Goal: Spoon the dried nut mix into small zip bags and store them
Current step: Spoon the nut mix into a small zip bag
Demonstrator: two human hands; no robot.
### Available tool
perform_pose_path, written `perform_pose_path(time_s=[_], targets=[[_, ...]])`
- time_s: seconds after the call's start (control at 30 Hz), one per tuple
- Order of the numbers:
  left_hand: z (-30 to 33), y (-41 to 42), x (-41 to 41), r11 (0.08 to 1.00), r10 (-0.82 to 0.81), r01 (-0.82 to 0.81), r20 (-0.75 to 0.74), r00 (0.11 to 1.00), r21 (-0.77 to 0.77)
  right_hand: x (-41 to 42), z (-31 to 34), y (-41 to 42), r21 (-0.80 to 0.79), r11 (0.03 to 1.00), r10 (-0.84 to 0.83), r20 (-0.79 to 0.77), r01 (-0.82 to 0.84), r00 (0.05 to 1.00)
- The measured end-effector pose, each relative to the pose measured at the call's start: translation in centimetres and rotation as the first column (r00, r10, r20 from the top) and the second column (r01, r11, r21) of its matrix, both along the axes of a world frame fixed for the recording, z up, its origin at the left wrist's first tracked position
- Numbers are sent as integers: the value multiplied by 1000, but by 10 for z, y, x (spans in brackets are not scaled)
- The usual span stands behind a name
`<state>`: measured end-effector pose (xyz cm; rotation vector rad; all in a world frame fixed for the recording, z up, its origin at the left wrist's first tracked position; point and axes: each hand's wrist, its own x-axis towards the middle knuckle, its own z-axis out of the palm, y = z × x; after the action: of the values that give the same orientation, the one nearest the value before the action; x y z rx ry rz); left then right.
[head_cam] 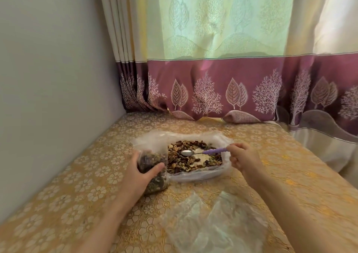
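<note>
The nut mix [193, 160] is brown and lumpy, heaped in a big clear bag [199, 175] in the middle of the table [58, 204]. At its 9 o'clock, the left hand [142, 172] wraps around a small zip bag [155, 173] part full of nuts. The right hand [243, 158] pinches a purple-handled spoon [201, 152], its empty bowl over the mix. Empty clear bags [213, 223] lie at 6 o'clock.

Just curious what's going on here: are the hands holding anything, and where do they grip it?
The left hand grips a small filled zip bag around its middle. The right hand pinches the spoon by the end of its purple handle, bowl over the nut mix.
</note>
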<state>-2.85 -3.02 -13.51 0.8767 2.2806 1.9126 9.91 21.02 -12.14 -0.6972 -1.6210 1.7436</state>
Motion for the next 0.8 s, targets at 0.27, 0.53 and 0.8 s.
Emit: perform_pose_path(time_s=[0.27,0.53,0.8], targets=[[-12,0,-9,997,-33,32,17,999,66,-19,30,0,662,703,-288,-65,257,955],[-12,0,-8,999,-15,14,12,1000,45,-35,15,-12,556,820,-149,-30,141,988],[-12,-1,-8,1000,-6,6,9,1000,29,-37,5,-14,189,982,-8,25,3,1000]])
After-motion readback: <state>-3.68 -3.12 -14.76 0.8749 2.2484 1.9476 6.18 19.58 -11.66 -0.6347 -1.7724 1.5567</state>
